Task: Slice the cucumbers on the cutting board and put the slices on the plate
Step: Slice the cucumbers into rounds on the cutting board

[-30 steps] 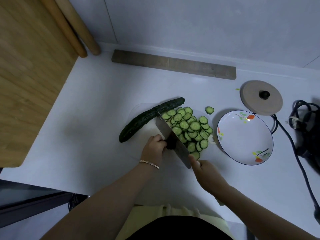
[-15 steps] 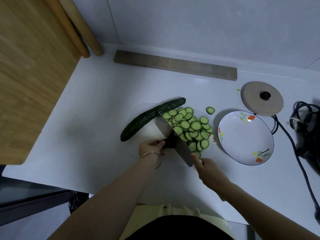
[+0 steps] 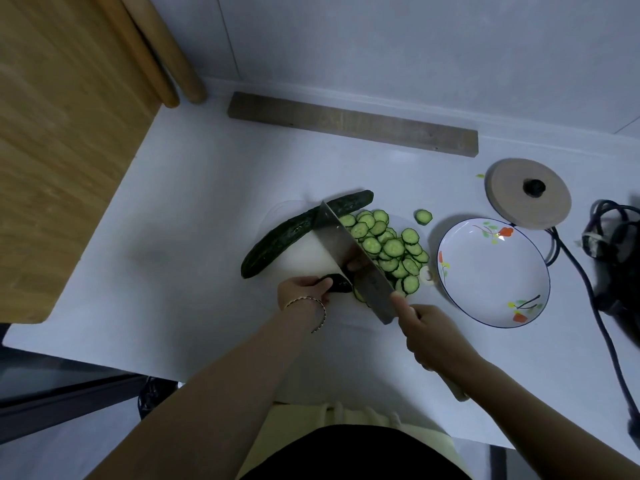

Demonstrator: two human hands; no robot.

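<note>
White desk against a pale wall, light dim. Cutting board lies under and just beyond both hands, pale and hard to tell from the desk. Left hand: fingers curled, pinching the dark stub of a nearly finished cucumber. Right hand: wrapped round the handle of the knife, one finger laid up by the heel of the blade. Blade sits against the stub's cut face, touching or nearly so. Slices are heaped just right of the blade. Whole cucumber lies beyond my left hand, with the knife tip over it. Plate sits right of the heap and holds no slices yet. Main risk, as I judge it: the stub is so short that my left fingertips are very near the edge, and a slip on its wet skin could bring them under the blade. Second: the round stub may roll mid-cut, giving a wedge instead of a slice. Third: the heap crowds the board's right edge, and a stray slice already lies beyond it, so a careless sweep toward the plate could scatter more onto the desk.
</note>
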